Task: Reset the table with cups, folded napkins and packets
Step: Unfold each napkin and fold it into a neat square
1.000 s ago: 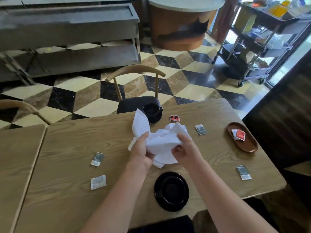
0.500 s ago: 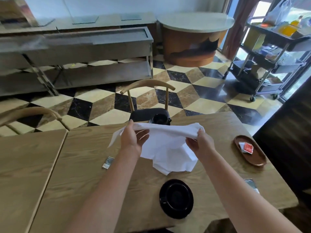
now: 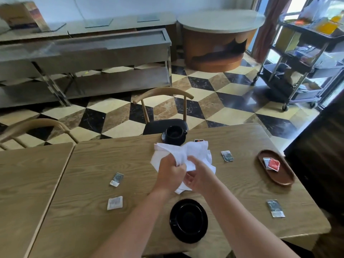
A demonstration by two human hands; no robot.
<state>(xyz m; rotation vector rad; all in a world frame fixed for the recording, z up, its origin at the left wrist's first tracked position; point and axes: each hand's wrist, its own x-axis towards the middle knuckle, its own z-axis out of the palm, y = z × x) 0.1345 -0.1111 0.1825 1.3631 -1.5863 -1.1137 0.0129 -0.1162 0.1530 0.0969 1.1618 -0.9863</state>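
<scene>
A white napkin (image 3: 193,151) is bunched up above the middle of the wooden table (image 3: 93,164). My left hand (image 3: 170,173) and my right hand (image 3: 200,175) both grip it, close together. A black cup on a saucer (image 3: 174,135) stands at the far edge, behind the napkin. An empty black saucer (image 3: 188,220) lies near the front edge. Several packets lie scattered: dark ones (image 3: 116,179) (image 3: 227,155) (image 3: 275,210), a white one (image 3: 115,202), and a red one (image 3: 198,140) half hidden by the napkin.
A brown oval tray (image 3: 279,175) at the right edge holds a red packet (image 3: 272,164). A second table (image 3: 28,174) abuts on the left. Wooden chairs (image 3: 163,112) stand at the far side. A steel counter and a service cart (image 3: 305,58) stand beyond.
The napkin was crumpled, then stretched wide between my hands. Now my hands have come together and lowered, and the napkin is bunched again.
</scene>
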